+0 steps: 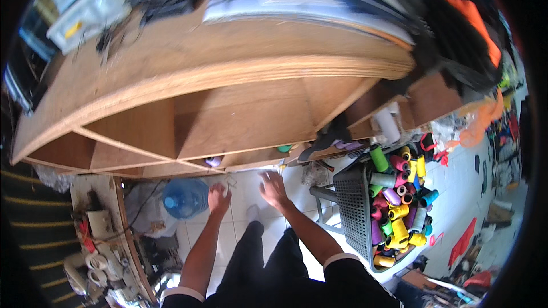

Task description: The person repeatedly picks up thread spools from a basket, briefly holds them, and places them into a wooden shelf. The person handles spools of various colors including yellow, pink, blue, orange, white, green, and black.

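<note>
Wooden shelf (228, 120) fills the upper middle of the frame, its lower edge just above both hands. The left hand (218, 198) is curled loosely and the right hand (274, 189) spread, both empty, side by side over the white tiled floor (245, 194). A grey basket (351, 205) of coloured thread spools (399, 205) sits at the right, a blue water jug (185, 198) at the left.

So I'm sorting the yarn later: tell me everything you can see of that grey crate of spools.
The grey perforated plastic crate sits on a stool-like frame to the right of the person's right hand, apart from it. Its lattice wall faces the person. It is heaped with thread cones in yellow, green, pink, purple, grey and teal, lying at mixed angles.
</note>
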Demonstrator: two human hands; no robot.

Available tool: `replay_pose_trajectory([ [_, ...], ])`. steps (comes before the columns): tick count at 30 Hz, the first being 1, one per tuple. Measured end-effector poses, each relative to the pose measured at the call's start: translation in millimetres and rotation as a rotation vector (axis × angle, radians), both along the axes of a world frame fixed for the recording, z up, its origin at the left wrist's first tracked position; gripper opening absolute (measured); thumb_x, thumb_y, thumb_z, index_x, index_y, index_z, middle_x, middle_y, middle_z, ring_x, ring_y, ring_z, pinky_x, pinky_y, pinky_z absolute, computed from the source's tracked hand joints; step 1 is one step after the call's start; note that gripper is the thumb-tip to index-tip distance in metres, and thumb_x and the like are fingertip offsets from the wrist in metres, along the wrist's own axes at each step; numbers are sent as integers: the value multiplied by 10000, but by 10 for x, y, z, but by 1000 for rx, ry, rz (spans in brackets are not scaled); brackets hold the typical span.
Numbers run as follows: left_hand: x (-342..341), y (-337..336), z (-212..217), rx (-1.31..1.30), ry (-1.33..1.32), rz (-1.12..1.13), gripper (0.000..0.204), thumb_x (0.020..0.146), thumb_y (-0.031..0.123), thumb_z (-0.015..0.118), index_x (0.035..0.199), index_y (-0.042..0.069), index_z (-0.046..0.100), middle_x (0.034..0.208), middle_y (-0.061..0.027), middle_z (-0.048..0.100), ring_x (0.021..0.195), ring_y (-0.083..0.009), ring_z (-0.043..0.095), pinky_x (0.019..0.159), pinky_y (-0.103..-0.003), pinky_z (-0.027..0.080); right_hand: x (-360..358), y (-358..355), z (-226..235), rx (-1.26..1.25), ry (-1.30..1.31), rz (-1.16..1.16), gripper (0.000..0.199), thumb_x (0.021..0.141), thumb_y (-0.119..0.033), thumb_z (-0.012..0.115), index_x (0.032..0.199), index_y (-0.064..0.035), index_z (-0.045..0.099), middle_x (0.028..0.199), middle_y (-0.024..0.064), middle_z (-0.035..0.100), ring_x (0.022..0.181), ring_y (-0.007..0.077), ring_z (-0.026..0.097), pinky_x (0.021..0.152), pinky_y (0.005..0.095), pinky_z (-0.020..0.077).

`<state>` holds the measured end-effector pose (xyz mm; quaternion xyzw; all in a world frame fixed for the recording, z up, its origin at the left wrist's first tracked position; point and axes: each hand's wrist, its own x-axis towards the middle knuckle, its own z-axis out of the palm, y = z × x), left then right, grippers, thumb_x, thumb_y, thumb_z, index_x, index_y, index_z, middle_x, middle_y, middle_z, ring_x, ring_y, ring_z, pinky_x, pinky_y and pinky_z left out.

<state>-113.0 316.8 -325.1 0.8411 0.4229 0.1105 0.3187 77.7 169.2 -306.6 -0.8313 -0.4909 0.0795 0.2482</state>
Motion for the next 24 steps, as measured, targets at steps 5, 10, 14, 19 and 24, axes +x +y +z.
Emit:
replay_pose_trajectory([
  [5, -1247, -561, -880, -95, 374, -63, 353, 633, 211, 800, 805, 51, 536, 811, -147, 569, 778, -366, 543, 682, -496, 433, -213, -1642, -133, -255, 186, -103, 306, 767, -126, 609, 1065, -61, 586, 1027, 151, 556, 999, 332, 555, 839, 471, 458],
  [10, -1908, -1220, -474, -241, 694, -132, 100, 631, 151, 668, 597, 70, 619, 814, -161, 655, 859, -359, 608, 783, -451, 492, -419, -3001, 55, -518, 236, -348, 264, 757, -120, 602, 1013, -61, 631, 1032, 161, 587, 964, 334, 603, 835, 458, 499],
  [14, -2398, -1385, -678, -241, 572, -600, 105, 663, 174, 668, 654, 76, 704, 780, -163, 676, 847, -359, 649, 835, -427, 514, -524, -3644, 437, -262, 232, -535, 242, 746, -74, 623, 987, -48, 625, 986, 161, 601, 946, 342, 593, 839, 439, 495],
  [19, -1867, -1646, -686, -653, 352, -133, 225, 776, 267, 663, 809, 56, 735, 859, -154, 681, 825, -306, 651, 791, -387, 513, -92, -3786, 919, 96, 171, -696, 227, 775, -28, 599, 1001, -25, 585, 991, 185, 569, 946, 377, 567, 831, 458, 471],
  [24, -802, -2023, 43, -836, 452, 178, 326, 857, 338, 641, 1049, 75, 621, 963, -72, 652, 876, -203, 612, 787, -404, 483, 703, -3912, 1411, 324, -7, -892, 353, 761, -7, 616, 1103, 5, 530, 1023, 208, 544, 972, 403, 540, 847, 469, 453],
])
